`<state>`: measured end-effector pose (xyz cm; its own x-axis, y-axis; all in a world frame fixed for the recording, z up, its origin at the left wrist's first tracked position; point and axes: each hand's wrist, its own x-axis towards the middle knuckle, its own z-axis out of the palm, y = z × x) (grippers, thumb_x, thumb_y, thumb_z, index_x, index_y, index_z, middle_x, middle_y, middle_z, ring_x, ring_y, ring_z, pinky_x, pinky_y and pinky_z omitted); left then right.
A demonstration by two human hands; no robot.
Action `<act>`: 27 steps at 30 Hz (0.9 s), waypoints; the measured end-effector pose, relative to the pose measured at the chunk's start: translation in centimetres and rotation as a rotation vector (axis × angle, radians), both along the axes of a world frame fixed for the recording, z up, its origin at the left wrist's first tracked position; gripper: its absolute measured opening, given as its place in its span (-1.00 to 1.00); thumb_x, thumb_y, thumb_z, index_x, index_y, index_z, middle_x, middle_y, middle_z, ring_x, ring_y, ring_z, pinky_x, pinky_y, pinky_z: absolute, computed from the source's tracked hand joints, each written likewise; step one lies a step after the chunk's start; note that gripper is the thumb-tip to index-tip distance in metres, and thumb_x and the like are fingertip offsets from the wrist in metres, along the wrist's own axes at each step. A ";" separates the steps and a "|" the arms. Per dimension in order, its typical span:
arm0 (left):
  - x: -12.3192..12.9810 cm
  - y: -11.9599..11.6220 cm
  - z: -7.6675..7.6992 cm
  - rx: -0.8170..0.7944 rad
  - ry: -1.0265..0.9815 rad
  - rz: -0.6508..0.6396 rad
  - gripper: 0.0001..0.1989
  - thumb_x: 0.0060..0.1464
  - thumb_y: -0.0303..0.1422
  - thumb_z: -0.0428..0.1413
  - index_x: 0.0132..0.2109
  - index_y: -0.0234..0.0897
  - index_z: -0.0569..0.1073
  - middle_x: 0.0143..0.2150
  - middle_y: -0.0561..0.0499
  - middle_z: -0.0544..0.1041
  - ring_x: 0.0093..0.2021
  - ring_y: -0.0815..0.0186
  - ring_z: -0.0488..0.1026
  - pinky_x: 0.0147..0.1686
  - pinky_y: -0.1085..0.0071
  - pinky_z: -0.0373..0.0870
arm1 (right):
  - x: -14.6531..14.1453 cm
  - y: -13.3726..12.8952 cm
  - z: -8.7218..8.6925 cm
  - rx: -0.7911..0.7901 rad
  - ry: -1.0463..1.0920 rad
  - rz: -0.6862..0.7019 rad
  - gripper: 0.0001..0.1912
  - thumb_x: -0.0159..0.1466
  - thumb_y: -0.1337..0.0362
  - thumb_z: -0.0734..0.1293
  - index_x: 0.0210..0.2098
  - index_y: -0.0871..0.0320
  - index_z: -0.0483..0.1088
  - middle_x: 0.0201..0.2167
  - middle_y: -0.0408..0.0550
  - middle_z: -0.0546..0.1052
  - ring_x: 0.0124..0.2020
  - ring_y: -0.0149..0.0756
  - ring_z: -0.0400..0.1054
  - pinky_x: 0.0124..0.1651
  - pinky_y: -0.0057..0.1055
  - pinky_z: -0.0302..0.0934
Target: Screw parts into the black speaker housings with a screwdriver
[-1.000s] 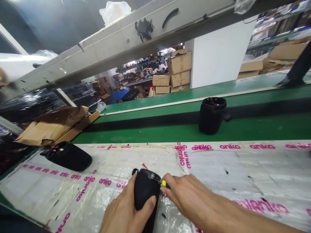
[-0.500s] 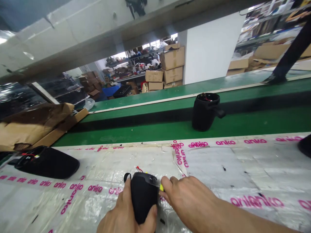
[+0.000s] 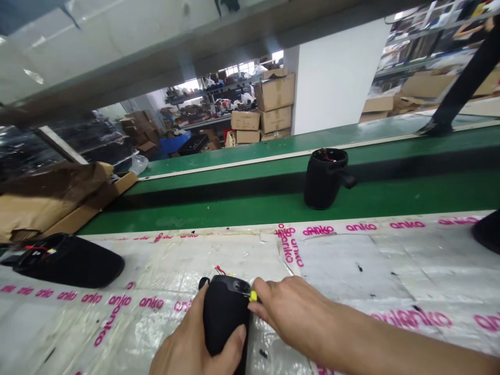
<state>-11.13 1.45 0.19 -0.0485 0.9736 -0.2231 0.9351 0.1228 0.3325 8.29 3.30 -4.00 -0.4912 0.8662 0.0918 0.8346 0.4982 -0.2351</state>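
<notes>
Two green belts (image 3: 390, 195) beyond plastic-covered bench (image 3: 351, 271)

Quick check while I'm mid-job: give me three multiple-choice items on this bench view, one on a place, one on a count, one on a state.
1. Where does the upright black fabric-covered cylinder stand?
A. on the green conveyor belt
B. on the brown cardboard
C. on the clear plastic sheet printed with pink letters

2. How many black cylinders show whole?
A. one
B. three
C. five

3. What is the left hand doing?
A. lying flat and empty
B. gripping the black cylinder with red wires at its top
C. lifting a box

Answers: 1 A, it stands on the green belt beyond the sheet. 2 B, one held, one lying at left, one on the belt. 3 B, its fingers wrap the body while the right hand pinches a small yellow part at its top.
</notes>
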 end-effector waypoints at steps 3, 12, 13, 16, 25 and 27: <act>-0.8 -0.2 -0.1 0.052 -0.167 0.020 -0.22 0.03 0.01 0.02 0.32 -0.30 0.18 0.21 -0.19 0.45 0.20 -0.04 0.40 0.16 0.04 0.33 | 0.3 -0.4 0.6 -0.017 0.128 0.037 -0.78 0.49 0.13 0.15 -0.21 0.11 0.28 -0.54 -0.12 0.48 -0.57 -0.14 0.40 -0.60 -0.37 -0.13; -1.2 -1.0 -0.1 0.233 -0.689 0.305 -0.25 0.11 0.04 0.01 0.32 -0.29 0.13 0.33 -0.12 0.30 0.34 0.11 0.21 0.34 0.20 0.12 | 1.9 -0.8 4.2 -0.031 0.781 -0.038 -0.68 0.52 0.04 0.00 -0.16 0.04 0.24 -0.49 -0.23 0.38 -0.49 -0.29 0.29 -0.39 -0.37 0.06; -1.1 -1.0 -0.2 0.287 -0.725 0.321 -0.16 0.04 0.05 0.09 0.34 -0.28 0.09 0.30 -0.16 0.32 0.31 0.05 0.26 0.32 0.15 0.15 | 1.6 -0.9 3.9 -0.063 0.712 -0.019 -0.70 0.52 0.05 0.01 -0.16 0.03 0.24 -0.46 -0.21 0.40 -0.46 -0.27 0.32 -0.37 -0.36 0.07; -0.8 -0.8 -0.5 0.452 -0.805 0.356 0.07 -0.21 0.01 0.29 0.37 -0.25 0.02 0.24 -0.22 0.37 0.22 -0.08 0.35 0.24 0.00 0.23 | 0.8 -1.1 2.9 -0.065 0.539 0.065 -0.76 0.51 0.09 0.03 -0.10 0.01 0.24 -0.37 -0.17 0.47 -0.36 -0.17 0.41 -0.33 -0.32 0.09; 1.4 -1.2 0.2 0.575 -0.888 0.361 -0.06 -0.14 0.06 0.23 0.30 -0.28 0.13 0.17 -0.22 0.41 0.16 -0.08 0.38 0.16 0.04 0.27 | -1.2 -1.6 3.8 0.175 0.265 0.149 -0.96 0.42 0.30 0.19 -0.14 0.07 0.20 -0.38 -0.17 0.53 -0.45 -0.13 0.48 -0.50 -0.31 -0.08; 1.7 -1.3 0.3 0.587 -0.892 0.344 -0.06 -0.13 0.04 0.22 0.31 -0.25 0.10 0.20 -0.20 0.38 0.19 -0.06 0.34 0.20 0.03 0.22 | -1.4 -1.7 3.9 0.215 0.249 0.130 -0.94 0.41 0.31 0.21 -0.14 0.07 0.19 -0.38 -0.16 0.53 -0.45 -0.11 0.48 -0.51 -0.31 -0.10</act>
<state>-9.40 0.12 0.53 -0.3875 0.9047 0.1771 0.2802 -0.0674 0.9576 6.92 1.62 -0.14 -0.5360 0.7457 0.3958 0.6910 0.6569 -0.3018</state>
